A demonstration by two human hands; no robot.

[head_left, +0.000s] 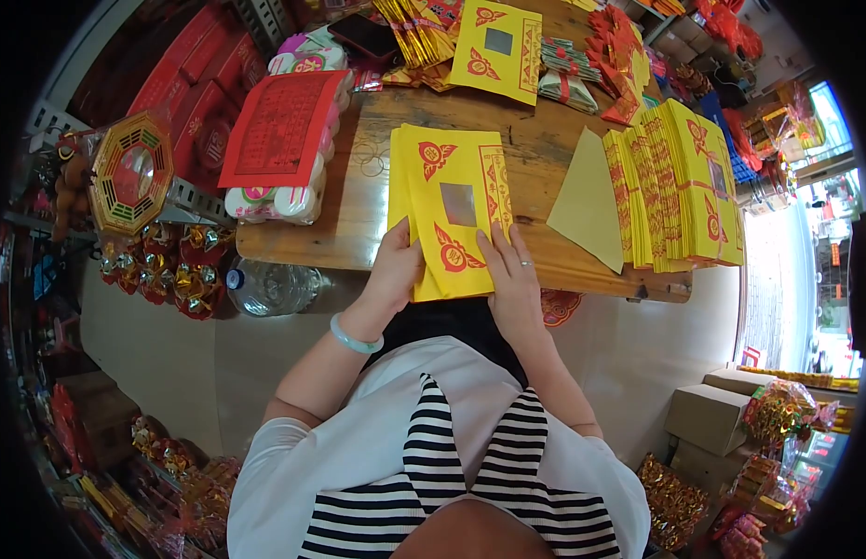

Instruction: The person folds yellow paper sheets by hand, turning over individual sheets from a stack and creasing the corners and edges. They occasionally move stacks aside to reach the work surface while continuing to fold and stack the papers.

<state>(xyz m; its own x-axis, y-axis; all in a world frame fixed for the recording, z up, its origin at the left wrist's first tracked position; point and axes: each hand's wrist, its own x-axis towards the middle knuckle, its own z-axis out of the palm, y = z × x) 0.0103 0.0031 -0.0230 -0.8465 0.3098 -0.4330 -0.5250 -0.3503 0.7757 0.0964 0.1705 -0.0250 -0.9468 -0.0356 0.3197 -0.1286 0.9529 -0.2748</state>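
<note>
A stack of yellow joss paper sheets [466, 186], printed in red with a silver square, lies at the table's near edge and juts slightly over it. The sheets are a little fanned at the left side. My left hand [396, 265] grips the stack's lower left edge, with a pale jade bangle on the wrist. On the right edge lies my right hand [512, 275], a ring on one finger; its fingers are extended flat along the paper. Right of the stack is a plain yellow sheet [587, 200], beside tied bundles of joss paper [680, 186].
Rubber bands [370, 156] lie on the wooden table [349, 233]. A red printed sheet [282, 126] rests on packed white rolls [298, 200]. Another yellow packet [493, 51] and a dark phone [363, 35] are at the back. Below stands a large water bottle [275, 287].
</note>
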